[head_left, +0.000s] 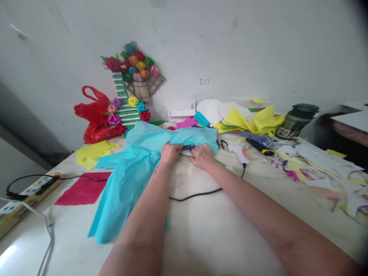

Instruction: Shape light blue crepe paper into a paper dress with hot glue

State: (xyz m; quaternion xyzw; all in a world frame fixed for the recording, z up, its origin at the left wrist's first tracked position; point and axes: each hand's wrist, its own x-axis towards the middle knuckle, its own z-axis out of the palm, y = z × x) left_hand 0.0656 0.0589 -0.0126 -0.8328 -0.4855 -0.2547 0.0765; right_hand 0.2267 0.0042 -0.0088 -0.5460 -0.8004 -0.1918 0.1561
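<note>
Both hands are at the near edge of a crumpled turquoise sheet of thin paper, which spreads across the middle of the table. My left hand is closed, its fingers curled at that edge. My right hand is also closed, a short way to the right, pinching near the same edge. A small dark blue piece shows between the fingertips; its kind is unclear. A longer turquoise paper length hangs towards me, beside my left forearm. The fingertips are partly covered by the paper.
Right of my hands lie a white glue gun with a black cord, scissors and paper scraps. A dark green bottle stands behind. Paper-flower decorations and a red bag stand at the back left. A power strip lies left.
</note>
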